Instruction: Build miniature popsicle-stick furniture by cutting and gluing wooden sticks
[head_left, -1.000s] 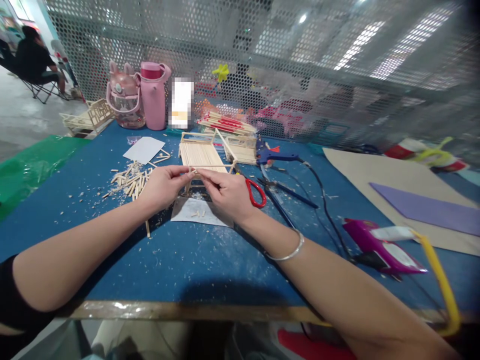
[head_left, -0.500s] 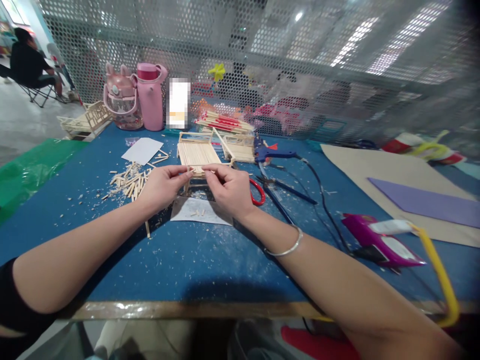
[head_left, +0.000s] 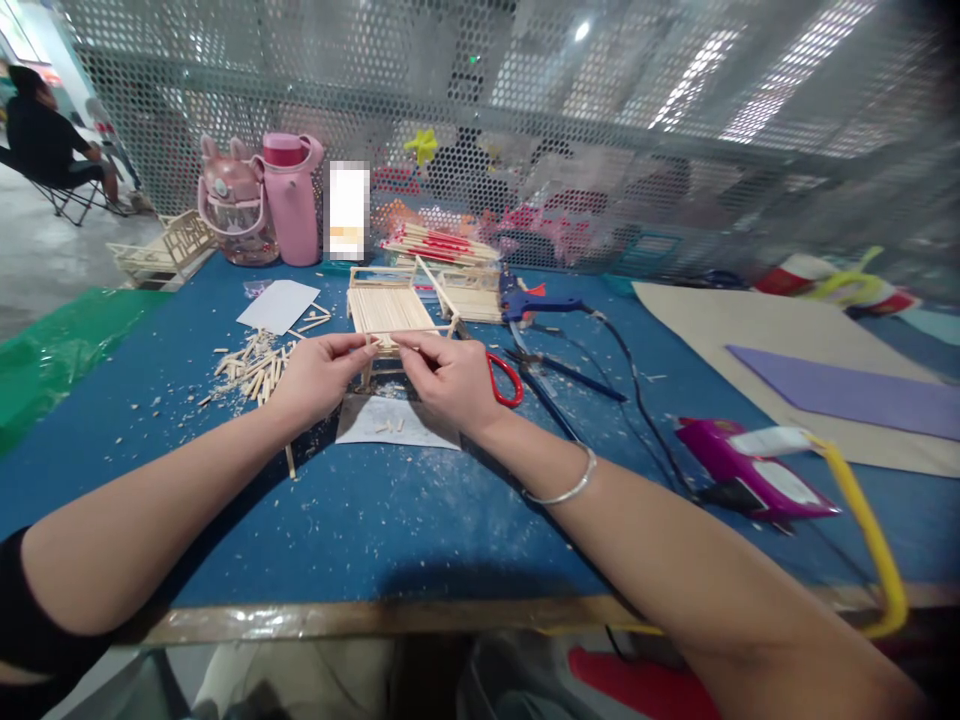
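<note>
Both hands meet at the near edge of a small bed-like model [head_left: 394,308] built of pale wooden sticks. My left hand [head_left: 319,375] is closed in a pinch, thumb and forefinger at the model's near left corner. From the other side, my right hand [head_left: 450,380] pinches too, its fingertips almost touching the left ones. A short wooden stick [head_left: 384,341] seems to lie between the two pinches, mostly covered by fingers. Under the hands is a white paper [head_left: 397,428] with a few stick bits. Left of my left hand lies a pile of cut sticks [head_left: 259,368].
Right of the model are red-handled scissors [head_left: 506,380], blue-handled pliers [head_left: 574,378], a blue glue gun [head_left: 544,303] with its cord, and a purple device [head_left: 750,470]. Pink bottles [head_left: 291,215] and stick bundles [head_left: 442,243] stand before the perforated metal screen [head_left: 562,70]. A person sits far left.
The view has shifted slightly, so most things appear a little further left. Both hands keep their pinch at the model's near edge.
</note>
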